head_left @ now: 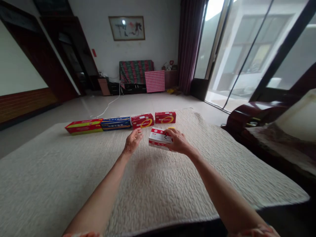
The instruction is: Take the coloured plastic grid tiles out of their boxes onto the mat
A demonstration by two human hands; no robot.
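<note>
My right hand (pixel 178 141) is clamped on the right end of a white and red box (pixel 158 138), held just above the quilt (pixel 158 197). My left hand (pixel 132 141) hovers empty, fingers apart, beside it. The box looks light, stiff cardboard, best gripped by its short ends. Beyond lie 4 boxes in a row (pixel 120 123).

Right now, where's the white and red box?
In the head view, the white and red box is in the right hand, just above the quilted mat, in front of the row of red and blue boxes.
</note>
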